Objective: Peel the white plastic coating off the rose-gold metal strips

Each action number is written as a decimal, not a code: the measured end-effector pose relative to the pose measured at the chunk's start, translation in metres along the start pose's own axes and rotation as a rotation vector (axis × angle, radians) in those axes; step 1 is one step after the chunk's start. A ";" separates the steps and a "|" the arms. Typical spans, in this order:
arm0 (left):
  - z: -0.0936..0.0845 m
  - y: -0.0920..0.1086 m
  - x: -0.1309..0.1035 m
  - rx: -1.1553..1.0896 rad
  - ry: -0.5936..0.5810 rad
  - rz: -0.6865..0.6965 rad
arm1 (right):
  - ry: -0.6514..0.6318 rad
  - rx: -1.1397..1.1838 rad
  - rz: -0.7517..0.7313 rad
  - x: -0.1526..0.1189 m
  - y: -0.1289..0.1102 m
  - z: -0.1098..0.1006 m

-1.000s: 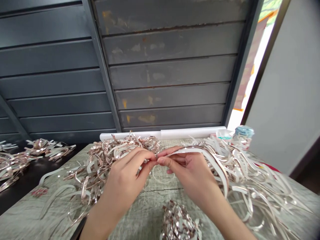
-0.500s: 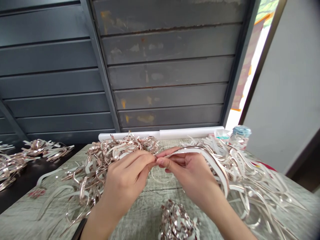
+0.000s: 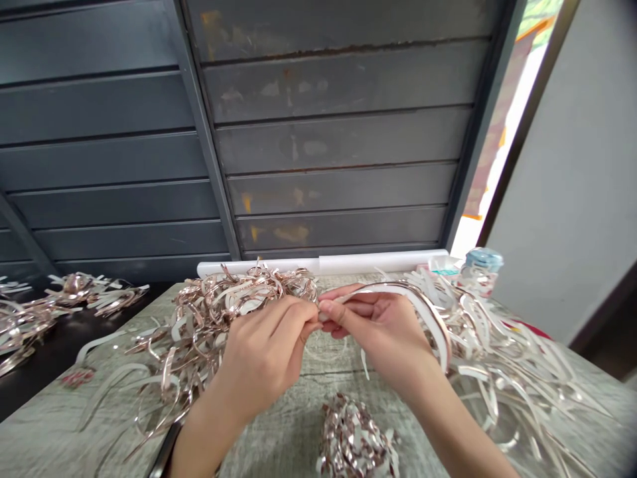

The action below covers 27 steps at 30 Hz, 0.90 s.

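Observation:
My left hand [image 3: 276,345] and my right hand [image 3: 381,325] meet over the middle of the table, fingertips pinched together. Between them is the end of a strip [image 3: 432,315], shiny rose-gold on one face and white on the other. From my right fingers the strip arches over the hand and down to the right. The exact pinched end is hidden by my fingers. Below the hands lies a bundle of crinkled rose-gold foil pieces [image 3: 355,438]. Curled strips pile up on the left [image 3: 209,312], beyond my left hand, and straighter loose strips [image 3: 492,345] spread to the right.
A long white roll [image 3: 378,261] lies along the table's back edge, before a grey slatted panel [image 3: 333,139]. A jar with a blue lid [image 3: 482,269] and a tissue pack [image 3: 442,264] stand at the back right. More strips [image 3: 74,295] lie on a dark surface at left.
Both hands have shifted slightly to the right, still pinched together at the strip. A thin white strip end now hangs below my right fingers.

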<state>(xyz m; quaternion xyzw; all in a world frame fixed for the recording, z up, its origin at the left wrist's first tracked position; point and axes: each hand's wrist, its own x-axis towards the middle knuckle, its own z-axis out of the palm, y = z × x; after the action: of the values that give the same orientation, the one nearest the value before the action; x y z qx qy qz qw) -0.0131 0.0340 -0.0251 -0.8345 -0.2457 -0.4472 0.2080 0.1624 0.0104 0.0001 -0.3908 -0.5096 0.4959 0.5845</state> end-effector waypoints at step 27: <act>0.000 0.012 0.003 -0.161 0.029 -0.079 | 0.008 -0.245 -0.035 -0.014 -0.019 -0.004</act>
<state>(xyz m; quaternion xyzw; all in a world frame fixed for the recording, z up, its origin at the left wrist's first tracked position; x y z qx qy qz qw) -0.0039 0.0252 -0.0239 -0.8317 -0.2386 -0.4853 0.1259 0.1704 -0.0067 0.0150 -0.4525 -0.5708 0.4179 0.5430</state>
